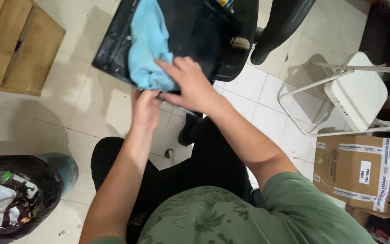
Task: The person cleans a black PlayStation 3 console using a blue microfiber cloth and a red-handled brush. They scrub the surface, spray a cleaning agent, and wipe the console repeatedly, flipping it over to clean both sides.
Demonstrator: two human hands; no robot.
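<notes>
A flat black device (190,36), like a screen or panel, lies tilted in front of me with a light blue cloth (147,45) draped over its left part. My right hand (190,83) rests flat on the cloth's lower end and on the panel's near edge, fingers spread and pointing left. My left hand (146,108) grips the panel's near edge from below, just under the cloth. I sit with dark trousers and a green patterned shirt.
A wooden piece of furniture (10,45) stands at the upper left. A bin lined with a black bag (19,194) full of rubbish sits at the lower left. A white folding chair (357,95) and a taped cardboard box (355,169) stand at right on the tiled floor.
</notes>
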